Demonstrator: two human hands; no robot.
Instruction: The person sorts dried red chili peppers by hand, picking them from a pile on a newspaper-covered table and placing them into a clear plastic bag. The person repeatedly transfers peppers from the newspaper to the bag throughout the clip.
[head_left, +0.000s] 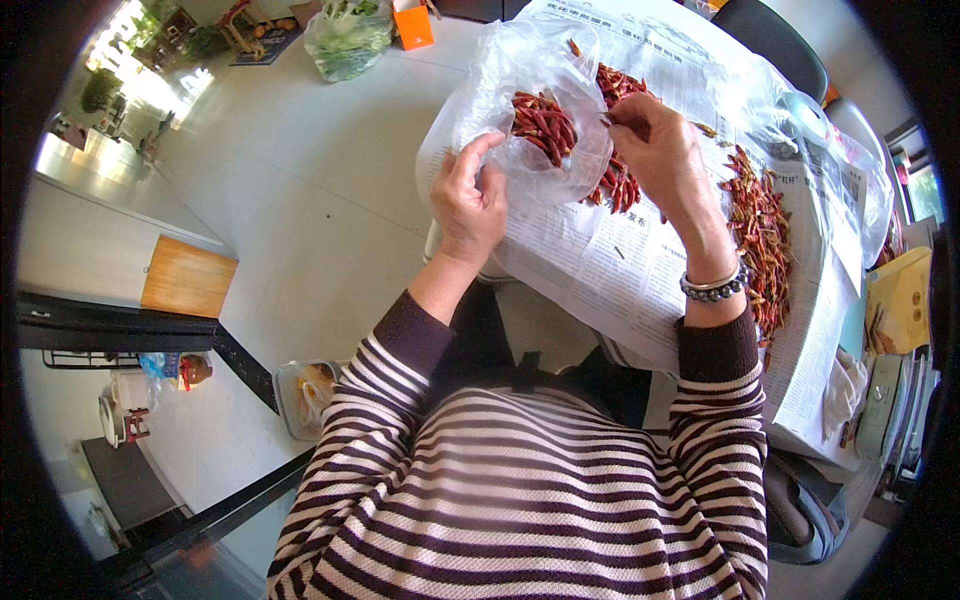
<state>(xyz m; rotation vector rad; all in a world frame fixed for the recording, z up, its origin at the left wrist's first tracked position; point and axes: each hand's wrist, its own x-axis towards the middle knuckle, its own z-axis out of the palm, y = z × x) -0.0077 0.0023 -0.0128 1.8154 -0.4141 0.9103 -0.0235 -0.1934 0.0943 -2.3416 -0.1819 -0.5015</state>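
Observation:
Dried red chilies (544, 126) lie inside a clear plastic bag (499, 71), whose mouth is spread open towards me. My left hand (472, 199) pinches the near left edge of the bag between thumb and forefinger. At the bag's right edge is my right hand (652, 142), fingers bent and thumb near the film; whether it grips the film or a chili cannot be told. More loose chilies (621, 184) show between the bag and my right hand, on newspaper (585, 255). A longer heap of dried chilies (757, 240) lies on the newspaper right of my right wrist.
Crumpled clear plastic bags (757, 97) lie on the table's far right. Chairs (780, 45) stand beyond it. A bag of leafy vegetables (349, 37) and an orange box (414, 24) are on the floor. A yellow packet (898, 300) stands at the right, and a plastic container (300, 405) at lower left.

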